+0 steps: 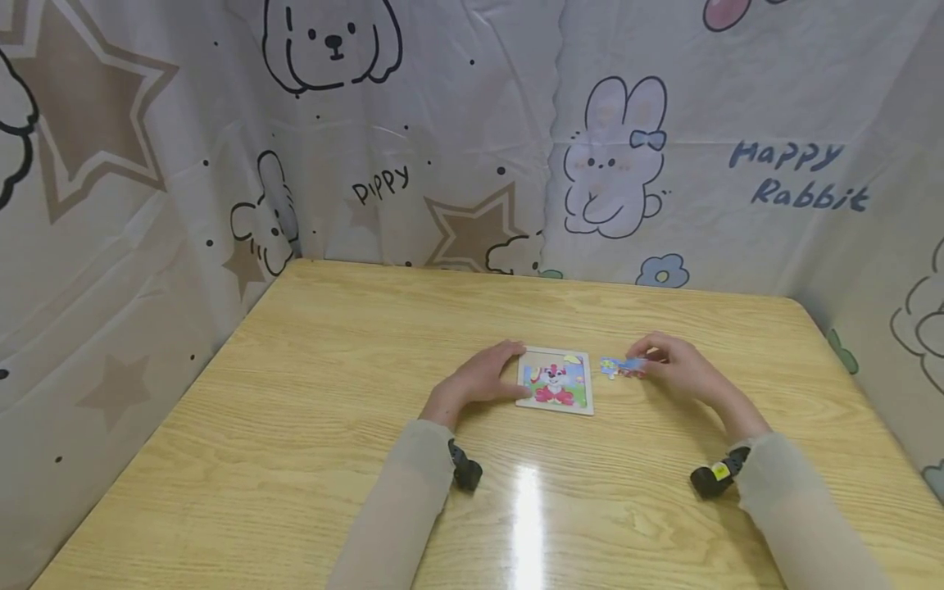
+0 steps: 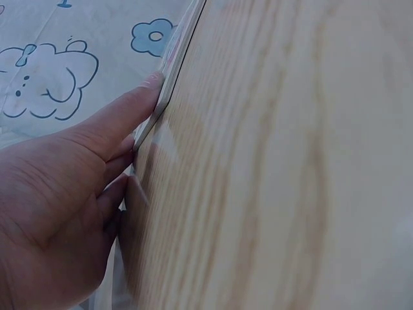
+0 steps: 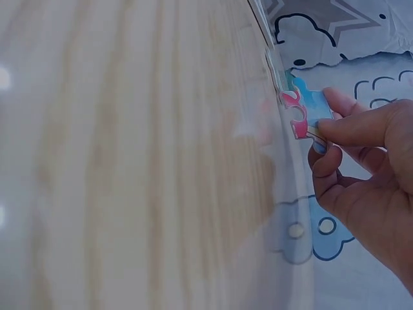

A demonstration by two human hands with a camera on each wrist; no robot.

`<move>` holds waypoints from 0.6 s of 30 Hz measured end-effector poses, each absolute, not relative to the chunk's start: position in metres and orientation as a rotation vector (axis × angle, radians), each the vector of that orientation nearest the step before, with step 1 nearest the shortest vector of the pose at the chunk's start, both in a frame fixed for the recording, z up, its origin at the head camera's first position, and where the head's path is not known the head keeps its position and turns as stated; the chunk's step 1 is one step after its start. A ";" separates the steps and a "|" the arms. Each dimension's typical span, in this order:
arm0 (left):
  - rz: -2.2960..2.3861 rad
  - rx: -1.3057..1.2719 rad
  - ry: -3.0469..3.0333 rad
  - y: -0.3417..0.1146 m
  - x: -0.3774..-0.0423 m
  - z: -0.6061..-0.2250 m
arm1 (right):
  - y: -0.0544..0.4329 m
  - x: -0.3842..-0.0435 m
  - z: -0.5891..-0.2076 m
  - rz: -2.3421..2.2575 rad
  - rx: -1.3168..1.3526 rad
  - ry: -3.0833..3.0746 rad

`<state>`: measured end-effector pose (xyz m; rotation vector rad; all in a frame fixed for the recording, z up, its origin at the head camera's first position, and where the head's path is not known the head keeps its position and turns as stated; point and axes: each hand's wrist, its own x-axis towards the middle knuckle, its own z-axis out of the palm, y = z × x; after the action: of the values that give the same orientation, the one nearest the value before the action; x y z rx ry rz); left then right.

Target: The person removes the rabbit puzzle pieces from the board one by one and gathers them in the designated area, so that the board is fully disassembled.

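Observation:
A small framed jigsaw puzzle (image 1: 555, 383) lies on the table, showing a pink and white cartoon animal. Part of its upper area is bare, pale backing. My left hand (image 1: 483, 375) holds the frame at its left side, thumb on the lower left corner and fingers by the upper left one. The left wrist view shows the thumb pressing on the frame edge. To the right of the frame, my right hand (image 1: 674, 366) pinches a blue and pink jigsaw piece (image 3: 315, 106) between thumb and fingers. Close beside it is another blue and yellow piece (image 1: 609, 366).
The wooden table (image 1: 332, 344) extends around both hands. A pale curtain (image 1: 457, 123) with cartoon prints hangs behind its far edge and along the sides. Each wrist wears a small black camera (image 1: 466, 469). Light glares off the tabletop near the front.

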<state>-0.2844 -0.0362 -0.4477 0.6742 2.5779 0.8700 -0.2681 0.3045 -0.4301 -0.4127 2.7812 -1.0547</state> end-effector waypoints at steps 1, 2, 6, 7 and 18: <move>0.871 0.673 2.578 -0.036 -0.284 -0.447 | 0.306 -0.268 -0.431 -1.051 -0.410 2.783; 0.872 0.672 2.578 -0.036 -0.284 -0.447 | 0.308 -0.268 -0.431 -1.052 -0.406 2.781; 0.883 0.675 2.576 -0.037 -0.283 -0.446 | 0.313 -0.267 -0.433 -1.039 -0.393 2.785; 0.882 0.674 2.576 -0.037 -0.283 -0.446 | 0.314 -0.267 -0.433 -1.039 -0.395 2.785; 0.883 0.686 2.577 -0.037 -0.283 -0.446 | 0.316 -0.271 -0.435 -0.972 -0.421 2.848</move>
<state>-0.2827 -0.0367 -0.4460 0.6864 2.5768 0.8834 -0.2706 0.3156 -0.4347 -0.4208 2.8482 -0.9721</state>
